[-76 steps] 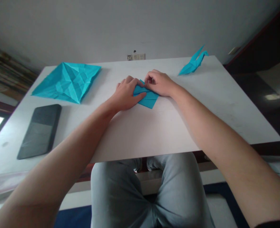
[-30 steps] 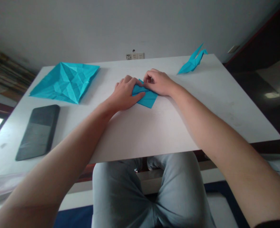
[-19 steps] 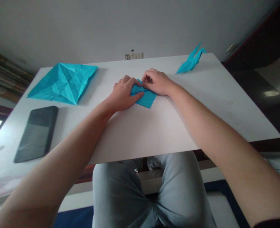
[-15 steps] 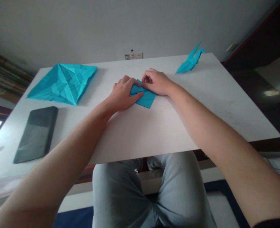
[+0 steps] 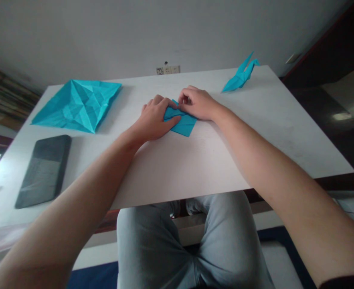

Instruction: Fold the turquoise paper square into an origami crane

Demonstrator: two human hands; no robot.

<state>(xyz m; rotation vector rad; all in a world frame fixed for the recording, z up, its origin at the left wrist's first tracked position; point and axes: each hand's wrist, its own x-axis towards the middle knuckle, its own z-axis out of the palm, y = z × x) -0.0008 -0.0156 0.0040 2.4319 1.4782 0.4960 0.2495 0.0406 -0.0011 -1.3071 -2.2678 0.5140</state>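
Below the near edge of the table [image 5: 177,172] sit my knees [image 5: 191,241]. Farther in, on the left, lies a dark flat case [image 5: 43,170]. At mid-table the folded blue paper [image 5: 185,126] lies flat. My left hand [image 5: 154,120] presses it, fingers laid flat and thumb across it. My right hand [image 5: 199,105] curls tight, its fingertips bunched on the paper's far corner. Beyond, on the left, lies a creased blue sheet [image 5: 77,103], and at far right a paper crane [image 5: 239,76].

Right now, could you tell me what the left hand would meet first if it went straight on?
Most likely the right hand: the left hand lies on the paper pointing toward the far right, and the right hand pinches that paper just ahead.
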